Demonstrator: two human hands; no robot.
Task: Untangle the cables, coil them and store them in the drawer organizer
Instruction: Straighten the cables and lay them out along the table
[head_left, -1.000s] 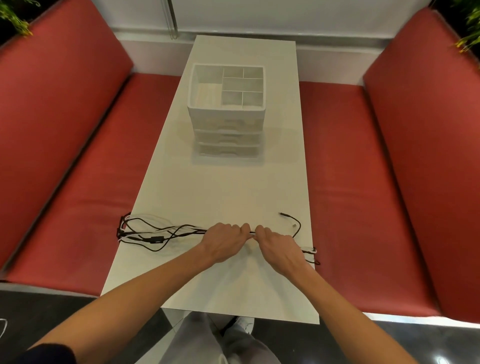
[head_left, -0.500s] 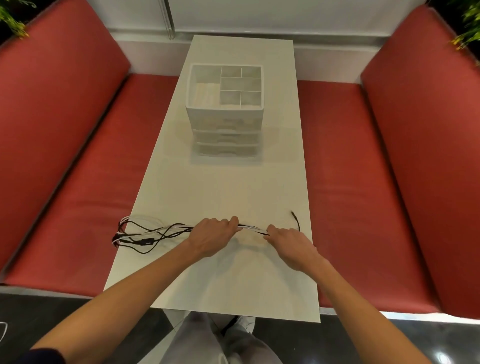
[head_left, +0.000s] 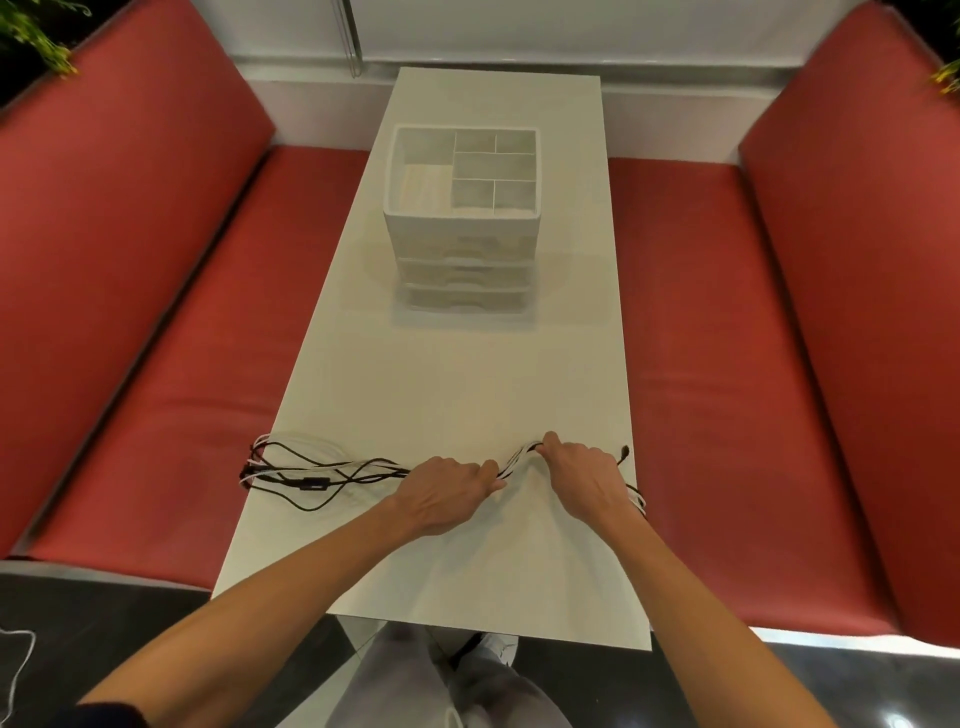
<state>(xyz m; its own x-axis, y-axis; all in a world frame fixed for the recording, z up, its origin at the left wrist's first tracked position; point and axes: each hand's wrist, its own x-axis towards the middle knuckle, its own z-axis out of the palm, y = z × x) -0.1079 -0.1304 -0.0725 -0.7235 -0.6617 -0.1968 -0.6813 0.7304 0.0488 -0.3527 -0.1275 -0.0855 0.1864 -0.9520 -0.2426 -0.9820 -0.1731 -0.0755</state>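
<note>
A bundle of black & white cables (head_left: 332, 475) is gripped by both hands: left hand (head_left: 447, 491) closed round it, right hand (head_left: 582, 478) pinching it just beside. Tangled loops are spread out to the left of the left hand. Drawer organizer (head_left: 462, 228) is seen well beyond the hands, on the table (head_left: 467, 384).

A long white table (head_left: 467, 395) runs away from the viewer between two red cushioned benches (head_left: 171, 332), one on each side, each with a padded backrest. Green plant leaves (head_left: 36, 36) show in the top left corner. The floor (head_left: 62, 634) is dark.
</note>
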